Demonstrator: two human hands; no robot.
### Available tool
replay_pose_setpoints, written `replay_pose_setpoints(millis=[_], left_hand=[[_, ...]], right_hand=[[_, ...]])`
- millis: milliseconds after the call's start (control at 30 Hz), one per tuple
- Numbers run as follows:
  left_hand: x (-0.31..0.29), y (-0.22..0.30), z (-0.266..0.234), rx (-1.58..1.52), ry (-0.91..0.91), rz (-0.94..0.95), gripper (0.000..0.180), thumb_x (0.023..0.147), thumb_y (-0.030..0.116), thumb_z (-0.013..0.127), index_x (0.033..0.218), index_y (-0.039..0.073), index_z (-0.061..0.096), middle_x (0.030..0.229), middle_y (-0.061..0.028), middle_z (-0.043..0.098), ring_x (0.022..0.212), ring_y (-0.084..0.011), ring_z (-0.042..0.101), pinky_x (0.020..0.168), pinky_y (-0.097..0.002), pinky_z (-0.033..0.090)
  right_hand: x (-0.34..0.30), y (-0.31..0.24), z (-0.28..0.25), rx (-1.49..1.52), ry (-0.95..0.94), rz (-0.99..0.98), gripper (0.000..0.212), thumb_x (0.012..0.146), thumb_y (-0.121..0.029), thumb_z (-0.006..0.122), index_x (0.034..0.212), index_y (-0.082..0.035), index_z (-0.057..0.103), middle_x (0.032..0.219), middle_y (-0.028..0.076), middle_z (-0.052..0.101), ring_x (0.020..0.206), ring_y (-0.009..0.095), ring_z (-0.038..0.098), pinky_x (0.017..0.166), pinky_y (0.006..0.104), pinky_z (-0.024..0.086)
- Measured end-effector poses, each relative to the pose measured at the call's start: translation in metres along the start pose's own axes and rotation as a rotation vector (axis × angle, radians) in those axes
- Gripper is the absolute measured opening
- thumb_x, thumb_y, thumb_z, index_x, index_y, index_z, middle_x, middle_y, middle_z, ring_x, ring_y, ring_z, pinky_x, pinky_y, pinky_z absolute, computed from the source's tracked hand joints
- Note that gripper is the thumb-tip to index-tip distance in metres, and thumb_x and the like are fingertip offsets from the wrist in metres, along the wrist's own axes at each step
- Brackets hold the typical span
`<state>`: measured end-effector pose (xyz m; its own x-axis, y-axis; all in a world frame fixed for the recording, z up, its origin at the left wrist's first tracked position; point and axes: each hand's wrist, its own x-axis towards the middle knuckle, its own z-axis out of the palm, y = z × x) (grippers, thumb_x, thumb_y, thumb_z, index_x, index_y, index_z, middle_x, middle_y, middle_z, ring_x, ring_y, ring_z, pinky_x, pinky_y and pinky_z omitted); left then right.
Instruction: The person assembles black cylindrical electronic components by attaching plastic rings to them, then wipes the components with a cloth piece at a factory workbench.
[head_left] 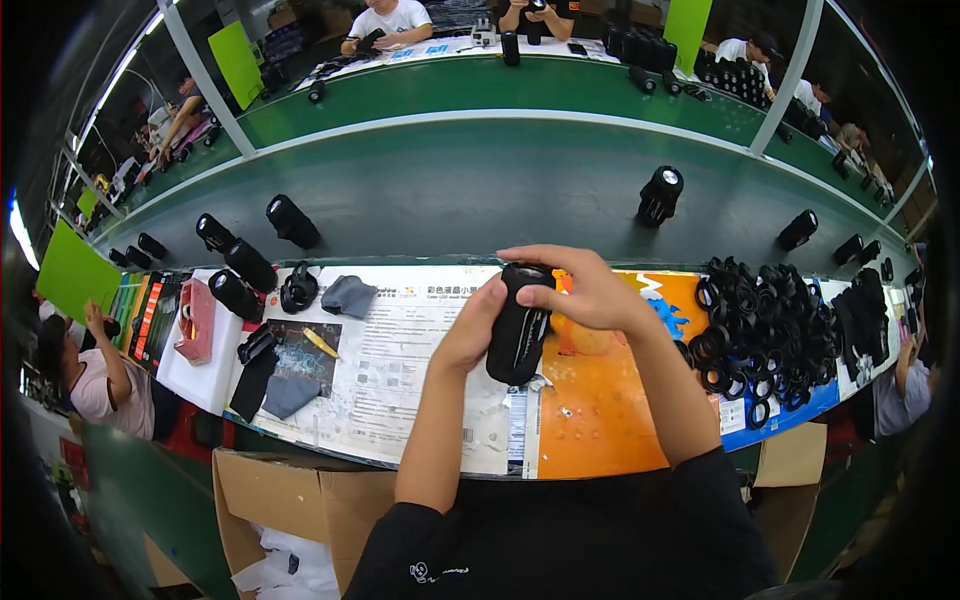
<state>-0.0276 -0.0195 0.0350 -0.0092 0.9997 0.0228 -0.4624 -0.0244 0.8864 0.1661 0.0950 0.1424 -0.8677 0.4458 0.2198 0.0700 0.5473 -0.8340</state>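
Over the middle of the bench, both my hands are closed around a black cylindrical speaker [517, 345], which stands slightly tilted. My left hand [472, 325] grips its left side near the top. My right hand [592, 288] wraps over its top end, thumb across the front and fingers along the far rim; they partly hide that end. Under the speaker lie a white printed sheet [420, 400] and an orange sheet [600, 420]. To the right is a heap of black rings [765, 330], with black fabric sleeves [862, 320] beside it.
Several black speakers [250, 265] stand at the left, near grey cloths [350, 296], a yellow-handled tool [322, 343] and a pink holder [196, 322]. A green conveyor [430, 190] runs beyond, carrying another speaker [661, 195]. Cardboard boxes [270, 490] sit below the bench. Co-workers sit opposite and at both sides.
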Motion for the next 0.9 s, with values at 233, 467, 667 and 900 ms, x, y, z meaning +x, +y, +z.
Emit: replay_pose_setpoints(millis=[233,467,667,900], left_hand=[[0.007,-0.048,0.010,-0.377,0.145,0.275,0.084,0.104,0.072,0.066,0.156,0.008,0.051,0.128,-0.0120,0.069,0.115,-0.0306,0.074,0.102,-0.0442,0.064],[0.004,-0.043,-0.001,-0.372,0.230,0.367,0.071,0.100,0.046,0.085,0.148,0.004,0.053,0.126,-0.0157,0.069,0.113,-0.0315,0.076,0.101,-0.0449,0.066],[0.009,-0.053,0.009,-0.190,0.276,0.316,0.076,0.098,0.053,0.085,0.147,0.004,0.053,0.120,-0.0132,0.072,0.108,-0.0258,0.076,0.096,-0.0392,0.066],[0.006,-0.051,0.018,-0.180,0.259,0.285,0.070,0.098,0.046,0.087,0.145,0.004,0.056,0.121,-0.0125,0.073,0.109,-0.0241,0.077,0.095,-0.0377,0.066]], right_hand=[[-0.059,0.067,0.083,0.231,0.352,0.199,0.078,0.108,-0.037,0.078,0.168,0.000,0.045,0.153,0.022,0.065,0.132,0.029,0.068,0.112,0.0414,0.055],[-0.061,0.070,0.117,0.476,0.245,0.177,0.101,0.094,-0.034,0.094,0.170,0.005,0.040,0.151,0.024,0.066,0.135,0.027,0.069,0.114,0.0415,0.056],[-0.063,0.061,0.112,0.335,0.317,0.223,0.096,0.092,-0.035,0.095,0.163,0.010,0.048,0.143,0.025,0.070,0.130,0.027,0.071,0.111,0.0401,0.056],[-0.066,0.072,0.120,0.311,0.393,0.211,0.089,0.091,-0.030,0.095,0.158,0.010,0.052,0.139,0.024,0.073,0.126,0.027,0.073,0.109,0.0392,0.057]])
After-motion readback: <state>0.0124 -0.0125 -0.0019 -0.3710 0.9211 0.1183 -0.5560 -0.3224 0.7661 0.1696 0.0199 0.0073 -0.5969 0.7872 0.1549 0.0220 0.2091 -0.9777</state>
